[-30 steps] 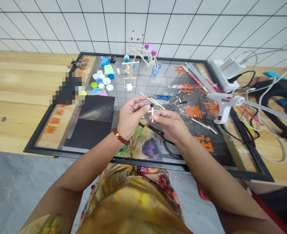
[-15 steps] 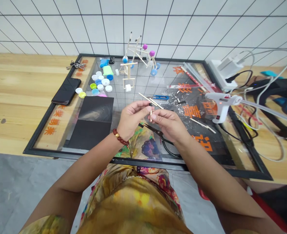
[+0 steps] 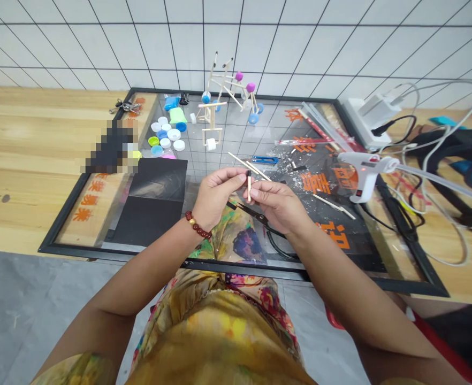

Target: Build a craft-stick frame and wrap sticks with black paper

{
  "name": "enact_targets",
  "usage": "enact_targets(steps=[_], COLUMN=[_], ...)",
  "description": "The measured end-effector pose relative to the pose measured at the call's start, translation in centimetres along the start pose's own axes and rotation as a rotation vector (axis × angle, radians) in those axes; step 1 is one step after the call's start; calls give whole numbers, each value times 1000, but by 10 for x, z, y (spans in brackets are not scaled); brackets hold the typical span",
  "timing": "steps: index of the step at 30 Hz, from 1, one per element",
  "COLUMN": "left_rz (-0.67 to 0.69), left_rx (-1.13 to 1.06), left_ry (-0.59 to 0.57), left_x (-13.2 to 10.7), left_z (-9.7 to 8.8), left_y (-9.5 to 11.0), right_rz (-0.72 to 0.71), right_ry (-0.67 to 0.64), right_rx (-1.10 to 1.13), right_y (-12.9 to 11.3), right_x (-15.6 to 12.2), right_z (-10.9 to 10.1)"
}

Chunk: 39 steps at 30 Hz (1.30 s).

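Note:
My left hand, with a red bead bracelet at the wrist, and my right hand meet above the glass-topped mat. Both pinch a short wooden stick with a dark tip, held upright between the fingertips. Longer wooden sticks lie on the mat just behind the hands. Black scissors lie under my right hand.
A white glue gun stands at the right with cables behind it. Stick models with coloured caps stand at the back. Bottle caps and black sheets lie at the left. A blue cutter lies mid-mat.
The short stick has been turned a little between my fingertips. The hands stay in the same place.

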<state>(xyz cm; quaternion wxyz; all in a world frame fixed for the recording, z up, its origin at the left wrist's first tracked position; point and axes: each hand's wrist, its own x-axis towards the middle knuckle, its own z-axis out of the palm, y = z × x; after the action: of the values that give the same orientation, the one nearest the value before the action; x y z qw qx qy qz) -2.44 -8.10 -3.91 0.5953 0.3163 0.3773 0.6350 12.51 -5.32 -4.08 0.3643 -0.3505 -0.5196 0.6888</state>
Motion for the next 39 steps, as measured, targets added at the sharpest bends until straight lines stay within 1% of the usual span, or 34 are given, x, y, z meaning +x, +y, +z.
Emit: enact_targets(steps=[6, 11, 13, 16, 19, 21, 23, 29, 39], left_rz=[-18, -11, 1, 70, 156, 156, 130, 91, 139], left_rx=[21, 63, 84, 127, 169, 191, 205, 240, 333], left_ry=[-29, -106, -117, -63, 36, 63, 60, -5, 16], left_x=[-1, -2, -3, -3, -2, -2, -2, -2, -5], left_z=[1, 3, 3, 3, 2, 1, 0, 1, 3], left_y=[3, 1, 0, -1, -2, -2, -2, -3, -1], right_rz=[14, 5, -6, -56, -139, -193, -237, -281, -285], right_ry=[-2, -4, -3, 27, 145, 232, 274, 275, 283], right_rx=[41, 60, 37, -42, -113, -136, -152, -153, -156], right_y=[0, 2, 4, 6, 6, 6, 5, 3, 4], right_x=[0, 1, 2, 3, 4, 4, 4, 2, 2], right_z=[0, 0, 0, -2, -2, -2, -1, 2, 1])
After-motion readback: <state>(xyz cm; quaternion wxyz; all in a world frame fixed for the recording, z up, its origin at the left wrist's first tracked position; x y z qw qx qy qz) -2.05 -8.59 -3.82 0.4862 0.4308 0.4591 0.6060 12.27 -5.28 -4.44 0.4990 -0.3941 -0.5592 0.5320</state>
